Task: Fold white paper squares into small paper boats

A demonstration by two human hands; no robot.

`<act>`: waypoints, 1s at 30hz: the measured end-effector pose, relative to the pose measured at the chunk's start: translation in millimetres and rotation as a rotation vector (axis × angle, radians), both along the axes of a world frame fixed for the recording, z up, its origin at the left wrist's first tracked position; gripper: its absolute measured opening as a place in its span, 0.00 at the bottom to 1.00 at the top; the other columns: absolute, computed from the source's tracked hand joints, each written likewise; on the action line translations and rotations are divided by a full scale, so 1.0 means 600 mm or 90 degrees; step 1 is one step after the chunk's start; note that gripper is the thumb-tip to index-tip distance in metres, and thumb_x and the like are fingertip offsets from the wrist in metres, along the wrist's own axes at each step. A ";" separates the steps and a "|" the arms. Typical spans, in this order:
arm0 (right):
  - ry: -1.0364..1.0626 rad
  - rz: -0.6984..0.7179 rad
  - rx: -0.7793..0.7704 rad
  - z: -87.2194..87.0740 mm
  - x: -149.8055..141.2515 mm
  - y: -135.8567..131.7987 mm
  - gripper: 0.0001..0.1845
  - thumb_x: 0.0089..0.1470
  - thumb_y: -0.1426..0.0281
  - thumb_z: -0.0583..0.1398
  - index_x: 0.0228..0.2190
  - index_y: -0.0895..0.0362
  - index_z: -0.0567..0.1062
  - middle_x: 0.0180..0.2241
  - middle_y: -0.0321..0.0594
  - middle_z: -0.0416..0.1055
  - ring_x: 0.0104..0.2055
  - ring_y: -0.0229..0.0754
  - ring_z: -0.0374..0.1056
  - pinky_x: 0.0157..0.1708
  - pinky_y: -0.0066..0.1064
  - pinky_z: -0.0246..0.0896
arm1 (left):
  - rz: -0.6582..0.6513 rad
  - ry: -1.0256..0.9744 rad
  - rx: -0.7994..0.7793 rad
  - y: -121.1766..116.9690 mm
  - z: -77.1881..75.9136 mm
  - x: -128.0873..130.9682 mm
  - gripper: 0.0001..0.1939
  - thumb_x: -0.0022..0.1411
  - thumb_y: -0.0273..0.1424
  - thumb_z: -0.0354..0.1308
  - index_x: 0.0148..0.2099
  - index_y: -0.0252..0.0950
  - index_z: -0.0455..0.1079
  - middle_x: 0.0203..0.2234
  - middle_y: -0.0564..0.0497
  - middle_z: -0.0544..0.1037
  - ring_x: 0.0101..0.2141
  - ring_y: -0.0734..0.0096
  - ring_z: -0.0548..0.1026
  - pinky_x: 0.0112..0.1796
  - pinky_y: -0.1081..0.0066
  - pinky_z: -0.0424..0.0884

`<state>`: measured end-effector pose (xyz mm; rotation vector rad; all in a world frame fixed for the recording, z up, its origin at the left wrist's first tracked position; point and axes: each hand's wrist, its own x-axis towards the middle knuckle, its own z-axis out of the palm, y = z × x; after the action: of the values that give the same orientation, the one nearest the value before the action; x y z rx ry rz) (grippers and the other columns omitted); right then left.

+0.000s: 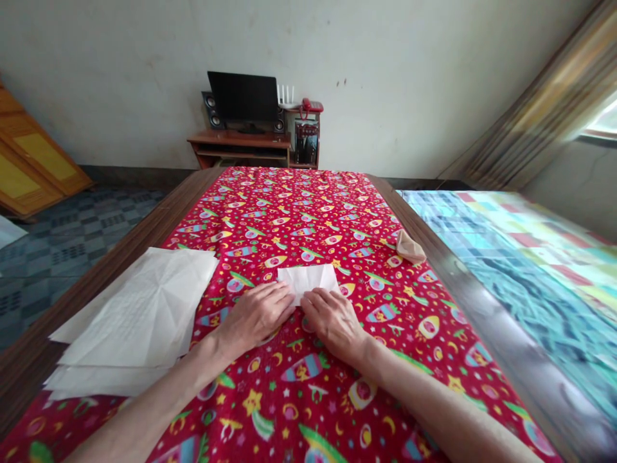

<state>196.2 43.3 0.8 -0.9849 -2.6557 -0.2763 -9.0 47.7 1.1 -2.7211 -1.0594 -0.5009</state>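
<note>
A small piece of folded white paper (308, 276) lies in front of me on the red patterned cloth, with crease lines across it. My left hand (263, 310) is at its left lower edge, fingers pressed together on the paper. At the right lower edge, my right hand (332, 318) has curled fingers gripping the paper. Both thumbs and the paper's near edge are mostly hidden. To the left is a stack of creased white paper sheets (139, 315), partly behind my left forearm. A small folded beige paper piece (409, 247) rests near the cloth's right edge.
The red cloth (308, 218) covers a dark wooden table (144, 247). Beyond stands a desk (236, 145) with a monitor (244, 98), speakers and a red telephone (311, 106). A bed with a checked cover (520, 257) adjoins the right side; a yellow cabinet (36, 157) stands left.
</note>
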 end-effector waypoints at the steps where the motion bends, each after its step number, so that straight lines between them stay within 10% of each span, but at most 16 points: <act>1: 0.015 0.007 -0.006 -0.001 0.004 0.002 0.09 0.58 0.76 0.54 0.39 0.60 0.72 0.41 0.48 0.73 0.46 0.47 0.67 0.40 0.35 0.66 | -0.001 -0.004 -0.006 0.000 0.002 -0.002 0.15 0.69 0.34 0.46 0.50 0.34 0.69 0.47 0.44 0.76 0.49 0.62 0.73 0.51 0.61 0.69; 14: 0.439 0.158 -0.151 -0.016 0.054 0.014 0.12 0.59 0.78 0.54 0.42 0.56 0.73 0.42 0.44 0.74 0.46 0.40 0.69 0.46 0.33 0.67 | -0.043 -0.064 0.031 -0.003 0.004 -0.026 0.20 0.64 0.19 0.43 0.52 0.34 0.70 0.52 0.47 0.73 0.55 0.63 0.67 0.54 0.58 0.66; 30: 0.166 -0.021 -0.154 -0.011 0.097 -0.038 0.13 0.61 0.72 0.51 0.36 0.57 0.75 0.29 0.41 0.69 0.29 0.38 0.63 0.26 0.27 0.56 | -0.087 -0.228 -0.177 -0.034 -0.021 0.004 0.18 0.61 0.16 0.49 0.48 0.35 0.71 0.42 0.49 0.77 0.44 0.68 0.71 0.46 0.68 0.70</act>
<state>254.6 20.6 -5.5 -1.0548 -2.4727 0.1616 -6.5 27.5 -11.2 -3.0378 -1.0958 -0.9596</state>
